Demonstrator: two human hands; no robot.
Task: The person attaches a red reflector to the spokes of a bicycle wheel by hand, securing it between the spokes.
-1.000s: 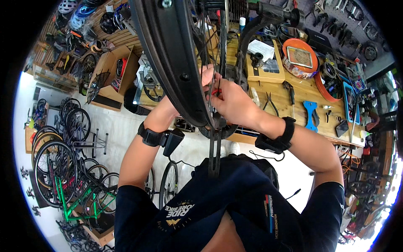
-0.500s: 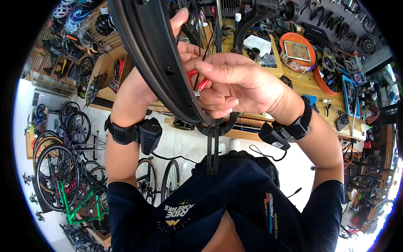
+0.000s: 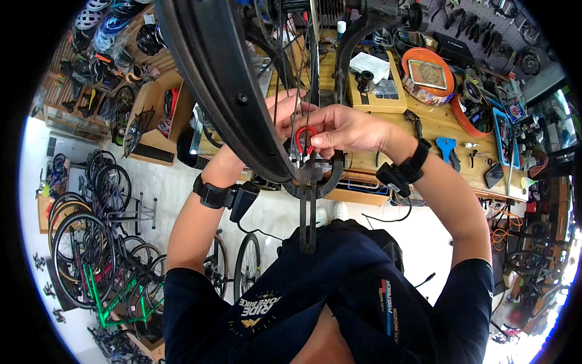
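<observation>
Right hand: the bare right hand [image 3: 353,128] is pinching a small red loop-shaped tool with pale metallic ends [image 3: 297,141] between thumb and fingers, its wrist bending in from the right.
Left hand: the bare left hand [image 3: 282,111] is reaching in from the left behind the rim, some fingers stretching toward the right hand; its palm is partly hidden, so I cannot tell whether it is gripping anything.
Red tool: it is sitting just right of the near end of the black, curved bicycle rim [image 3: 227,91], among thin black spokes [image 3: 277,91], its pale ends pointing toward the near side; whether it is engaging a spoke, I cannot tell.
Tool's feel: it is likely behaving as light, stiff and sturdy, with a smooth red coating that could be slipping a little under damp fingers.
Tool's hold: the curved red part is offering the best grip, thumb against one face and a finger against the other, keeping skin off the metal ends.
Rim and spokes: the rim is looking rigid and broad enough for a palm; the spokes are probably flexing slightly under a sideways push.
Stand: a black metal stand [image 3: 307,247] is rising around the wheel, its slotted bar pointing near.
Table: the wooden table [image 3: 436,126] is lying beyond, carrying a flat blue tool [image 3: 447,150] on the right.
</observation>
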